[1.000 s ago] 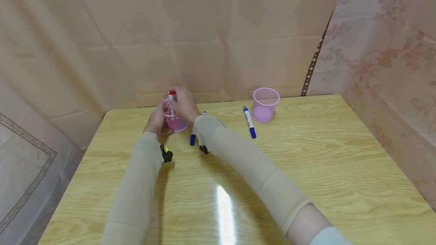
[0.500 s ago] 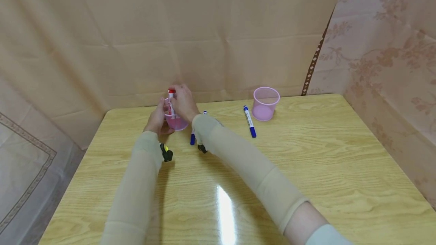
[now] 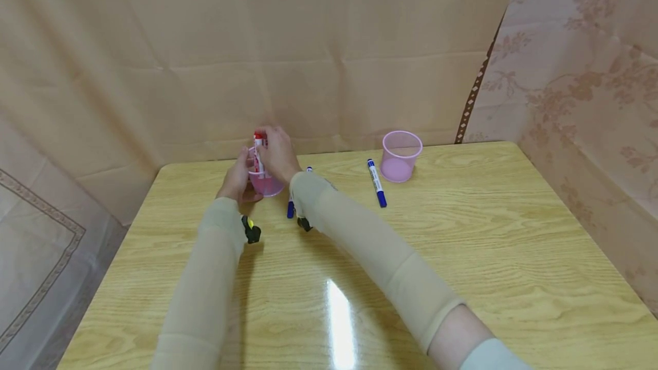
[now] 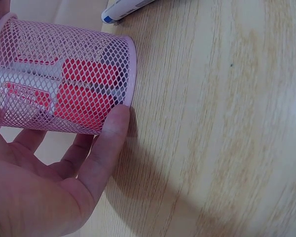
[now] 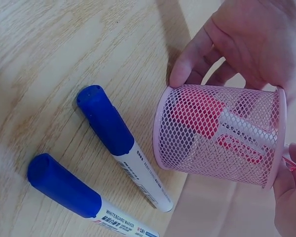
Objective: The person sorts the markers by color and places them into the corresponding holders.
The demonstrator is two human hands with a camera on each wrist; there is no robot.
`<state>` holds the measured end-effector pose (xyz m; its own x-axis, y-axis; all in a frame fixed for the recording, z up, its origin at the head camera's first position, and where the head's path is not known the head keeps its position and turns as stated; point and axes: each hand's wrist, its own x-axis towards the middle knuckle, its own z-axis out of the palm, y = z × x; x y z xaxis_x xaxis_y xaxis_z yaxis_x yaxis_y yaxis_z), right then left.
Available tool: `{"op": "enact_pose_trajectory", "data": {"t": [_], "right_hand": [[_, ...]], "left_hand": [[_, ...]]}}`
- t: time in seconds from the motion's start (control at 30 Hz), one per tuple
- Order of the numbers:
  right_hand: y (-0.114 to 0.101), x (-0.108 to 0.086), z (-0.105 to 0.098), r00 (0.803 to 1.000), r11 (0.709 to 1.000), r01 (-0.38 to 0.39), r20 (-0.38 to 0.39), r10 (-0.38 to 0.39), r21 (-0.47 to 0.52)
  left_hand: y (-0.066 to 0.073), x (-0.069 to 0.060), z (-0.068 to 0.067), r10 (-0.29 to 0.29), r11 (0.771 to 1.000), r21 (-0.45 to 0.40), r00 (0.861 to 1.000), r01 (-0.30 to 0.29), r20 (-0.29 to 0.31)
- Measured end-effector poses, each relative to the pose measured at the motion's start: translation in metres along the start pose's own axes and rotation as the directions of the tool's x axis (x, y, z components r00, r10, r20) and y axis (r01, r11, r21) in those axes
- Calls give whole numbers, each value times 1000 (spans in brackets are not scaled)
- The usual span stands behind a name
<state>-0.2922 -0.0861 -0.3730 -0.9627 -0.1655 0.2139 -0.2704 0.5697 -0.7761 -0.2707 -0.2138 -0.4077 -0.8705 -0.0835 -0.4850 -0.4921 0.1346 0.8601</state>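
A pink mesh pen cup [image 5: 214, 136] stands on the table at the left in the head view. My left hand [image 4: 54, 182] grips its left side, one digit against the base rim and other fingers behind the mesh. Two markers with red caps [image 4: 86, 101] show inside, caps down. At the mouth of the cup, my right hand [image 3: 280, 155] pinches a red marker [image 3: 259, 153], its red end up and its lower part in the cup. My right fingers are mostly out of the right wrist view. Blue whiteboard markers [image 5: 106, 121] lie beside the cup.
A second pink mesh cup [image 3: 401, 157] stands upright at the table's back, right of centre. Just left of it lies another blue marker [image 3: 377, 183]. A beige curtain [image 3: 329, 61] hangs behind the wooden table [image 3: 462, 244].
The red marker and my right hand have risen very slightly at the cup's mouth. My left hand and the cup stay in place.
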Motion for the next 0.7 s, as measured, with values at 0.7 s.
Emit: {"op": "enact_pose_trajectory", "data": {"t": [0.7], "right_hand": [[6,0,-8,998,995,65,1,-65,81]], "left_hand": [[0,2,0,-3,1000,-13,1000,3,5]]}}
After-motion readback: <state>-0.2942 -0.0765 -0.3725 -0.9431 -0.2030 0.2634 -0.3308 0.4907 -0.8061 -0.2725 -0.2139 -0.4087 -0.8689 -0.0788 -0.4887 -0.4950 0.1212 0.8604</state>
